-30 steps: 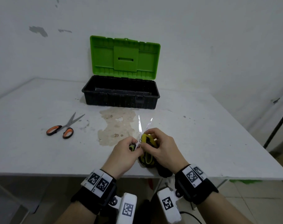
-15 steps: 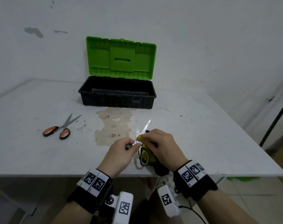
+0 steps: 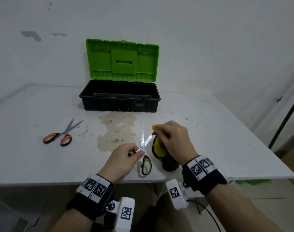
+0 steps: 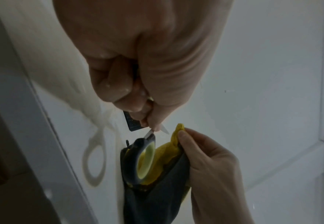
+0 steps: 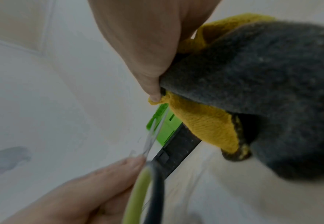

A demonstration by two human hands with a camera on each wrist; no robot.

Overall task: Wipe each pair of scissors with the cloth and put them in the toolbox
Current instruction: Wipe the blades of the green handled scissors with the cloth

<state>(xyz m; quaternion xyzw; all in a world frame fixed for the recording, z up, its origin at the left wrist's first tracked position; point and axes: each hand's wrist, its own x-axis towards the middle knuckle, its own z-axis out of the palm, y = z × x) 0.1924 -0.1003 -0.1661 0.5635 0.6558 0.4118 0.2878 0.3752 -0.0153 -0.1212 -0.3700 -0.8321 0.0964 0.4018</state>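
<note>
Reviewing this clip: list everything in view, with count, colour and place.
toolbox: one, black with green lid open, back of table.
orange scissors: one pair, orange and black handles, lying on table at left, blades slightly apart.
green scissors: one pair, green and black handles, blades open, held at front of table.
cloth: one, yellow and dark grey, at the right blade.
table: one, white, with a stain before the toolbox.
left hand: grips the green scissors near the pivot.
right hand: pinches the cloth around the blade.
</note>
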